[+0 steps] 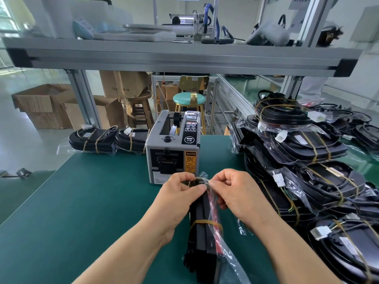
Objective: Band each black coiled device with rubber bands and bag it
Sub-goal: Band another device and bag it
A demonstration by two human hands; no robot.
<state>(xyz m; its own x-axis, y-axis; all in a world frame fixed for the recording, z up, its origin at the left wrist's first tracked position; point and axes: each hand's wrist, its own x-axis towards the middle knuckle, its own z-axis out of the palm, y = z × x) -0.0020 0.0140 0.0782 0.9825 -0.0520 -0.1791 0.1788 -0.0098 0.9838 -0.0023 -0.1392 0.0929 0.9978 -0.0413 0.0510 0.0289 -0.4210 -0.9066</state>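
Both hands, left hand (180,193) and right hand (231,193), pinch the black device's (202,242) top end.

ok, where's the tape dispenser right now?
Head view: the grey tape dispenser stands centre on the green mat, just beyond the left hand and right hand, with two bagged devices to its left and the stacked pile to its right.

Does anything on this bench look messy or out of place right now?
Only the pile of bagged devices on the right: they lie tilted and overlapping, not squarely stacked. The device and bag held by the left hand and right hand look fine.
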